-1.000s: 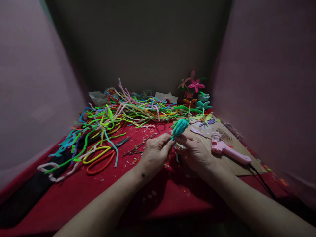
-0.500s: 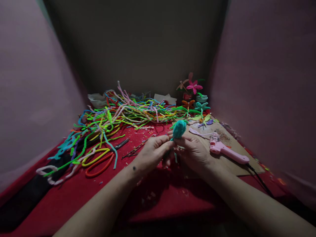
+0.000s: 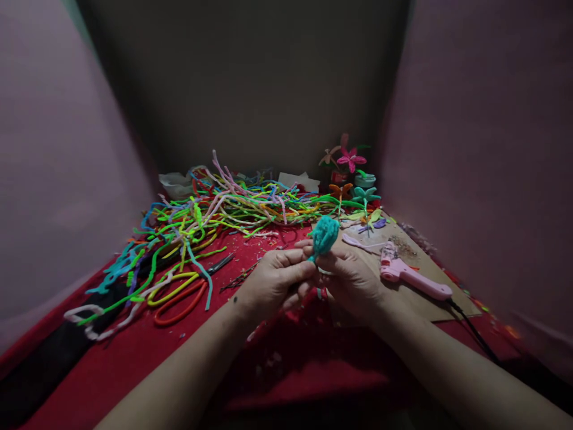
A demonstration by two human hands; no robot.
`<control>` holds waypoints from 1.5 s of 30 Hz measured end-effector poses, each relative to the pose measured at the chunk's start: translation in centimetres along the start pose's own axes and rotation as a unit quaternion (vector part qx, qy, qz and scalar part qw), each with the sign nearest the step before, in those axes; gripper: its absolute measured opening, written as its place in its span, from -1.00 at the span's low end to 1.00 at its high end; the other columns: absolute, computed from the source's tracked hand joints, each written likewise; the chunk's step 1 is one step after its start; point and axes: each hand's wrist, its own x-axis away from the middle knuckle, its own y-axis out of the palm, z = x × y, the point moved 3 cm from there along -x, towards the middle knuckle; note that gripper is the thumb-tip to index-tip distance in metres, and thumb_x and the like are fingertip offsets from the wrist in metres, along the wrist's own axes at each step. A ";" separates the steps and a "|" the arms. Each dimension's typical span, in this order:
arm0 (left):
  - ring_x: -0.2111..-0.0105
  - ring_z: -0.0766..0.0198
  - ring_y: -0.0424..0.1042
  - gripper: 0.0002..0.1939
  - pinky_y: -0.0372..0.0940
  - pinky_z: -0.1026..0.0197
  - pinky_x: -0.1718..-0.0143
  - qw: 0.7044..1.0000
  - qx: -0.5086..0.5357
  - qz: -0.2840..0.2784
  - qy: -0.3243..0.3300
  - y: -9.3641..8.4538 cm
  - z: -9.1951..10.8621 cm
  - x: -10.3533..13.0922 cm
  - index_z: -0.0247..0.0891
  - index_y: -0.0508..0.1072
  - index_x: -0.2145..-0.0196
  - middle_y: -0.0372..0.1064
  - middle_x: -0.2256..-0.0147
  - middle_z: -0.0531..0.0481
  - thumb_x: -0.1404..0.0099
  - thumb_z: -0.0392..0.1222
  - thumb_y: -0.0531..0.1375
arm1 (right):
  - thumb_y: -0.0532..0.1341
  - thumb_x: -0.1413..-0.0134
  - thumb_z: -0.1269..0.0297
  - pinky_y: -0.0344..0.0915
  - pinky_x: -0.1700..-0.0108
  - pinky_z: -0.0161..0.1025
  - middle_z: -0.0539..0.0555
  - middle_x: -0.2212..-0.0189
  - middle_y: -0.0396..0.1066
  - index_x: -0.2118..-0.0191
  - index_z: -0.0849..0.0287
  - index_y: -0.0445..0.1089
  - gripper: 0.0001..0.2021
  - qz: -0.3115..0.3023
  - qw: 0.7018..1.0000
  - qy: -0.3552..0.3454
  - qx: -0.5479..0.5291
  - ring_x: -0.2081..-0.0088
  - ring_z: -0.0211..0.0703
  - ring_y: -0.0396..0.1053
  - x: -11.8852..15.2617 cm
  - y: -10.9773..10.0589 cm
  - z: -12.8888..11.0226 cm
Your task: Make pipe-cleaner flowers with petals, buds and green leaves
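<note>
Teal bundle (image 3: 325,235), partly obscure between hands (image 3: 278,277)

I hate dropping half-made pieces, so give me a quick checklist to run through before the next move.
1. Teal looped bundle held by both the left hand and the right hand: ok, fingers close together at its base.
2. Loops clear above the fingers: ok, they stick up in view.
3. Base firmly fastened: cannot tell, the fingers hide most of it.
4. Pink corded tool set down: ok, it lies on the brown board.
5. Pink corded tool hot or cold: cannot tell.
6. Scissors unobstructed: not ok, a teal strand crosses their handles.
</note>
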 end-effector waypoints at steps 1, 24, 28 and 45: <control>0.85 0.56 -0.05 -0.76 -0.13 0.44 0.81 0.999 0.036 -0.031 -0.013 0.0 -0.1 0.0 -0.36 0.39 0.46 0.16 0.73 0.15 -0.13 -0.09 0.19 | 0.31 0.13 0.25 0.16 0.42 -0.30 0.01 0.46 0.40 0.24 0.14 0.48 -0.76 -0.009 1.000 -0.002 0.001 0.52 -0.32 0.23 0.1 0.1 0.0; 0.45 0.36 0.25 -0.71 0.18 0.32 0.42 0.880 -0.273 0.205 0.330 -0.3 6.3 4.7 -0.20 0.48 0.21 0.35 0.42 0.04 -0.04 -0.24 0.29 | 0.20 -0.02 0.42 0.20 0.23 -0.14 0.02 0.36 0.44 0.23 -0.02 0.48 -0.78 0.025 0.682 -0.444 0.580 0.30 -0.14 0.21 0.8 4.4 -4.7; 0.42 0.33 0.29 -0.81 0.20 0.31 0.40 0.846 -0.327 0.228 0.354 -0.7 6.2 5.0 -0.23 0.50 0.29 0.41 0.38 -0.01 -0.07 -0.22 0.26 | 0.23 0.01 0.43 0.21 0.22 -0.15 0.01 0.33 0.47 0.21 -0.02 0.46 -0.76 0.035 0.601 -0.494 0.628 0.28 -0.13 0.22 0.7 4.7 -4.8; 0.25 0.29 0.38 -0.70 0.25 0.29 0.22 0.771 -0.541 0.070 0.330 -2.1 7.0 6.3 -0.23 0.40 0.09 0.42 0.23 -0.07 -0.23 -0.36 0.07 | 0.19 -0.02 0.51 0.22 0.14 -0.13 0.01 0.27 0.46 0.12 0.04 0.36 -0.70 -0.002 0.508 -0.521 0.686 0.25 -0.17 0.26 0.7 3.4 -4.0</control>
